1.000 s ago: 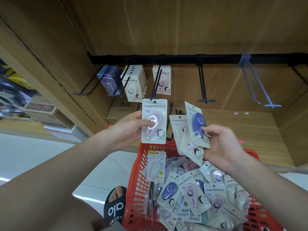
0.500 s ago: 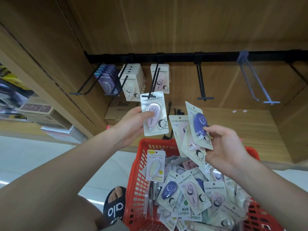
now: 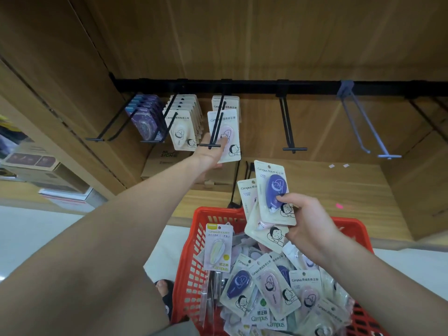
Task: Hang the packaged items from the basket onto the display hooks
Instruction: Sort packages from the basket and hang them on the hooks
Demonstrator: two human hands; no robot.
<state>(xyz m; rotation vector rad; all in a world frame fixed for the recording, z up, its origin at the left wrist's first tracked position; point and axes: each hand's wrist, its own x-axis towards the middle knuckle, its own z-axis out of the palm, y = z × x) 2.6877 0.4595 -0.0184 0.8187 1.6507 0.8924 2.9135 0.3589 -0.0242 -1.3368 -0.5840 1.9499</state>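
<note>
My left hand (image 3: 210,154) reaches up and holds a pink correction-tape pack (image 3: 226,135) that is threaded onto a black double hook (image 3: 216,127), in front of other pink packs on the same hook. Lower down, over the basket, my right hand (image 3: 306,224) grips a fan of packs, with a purple pack (image 3: 275,187) on top. Under them stands the red basket (image 3: 194,258), filled with several more packs (image 3: 269,289) in pink, purple and yellow.
A black rail (image 3: 266,87) carries the hooks: purple packs (image 3: 145,117) and white packs (image 3: 184,127) hang left, a bare black hook (image 3: 288,132) and a bare grey hook (image 3: 368,132) hang right. A wooden shelf (image 3: 339,190) lies below. Cardboard boxes (image 3: 31,166) stand left.
My left hand has lifted the pink pack from in front of the basket up onto the black hook and slid it along the prongs. The right hand has dropped slightly with its packs.
</note>
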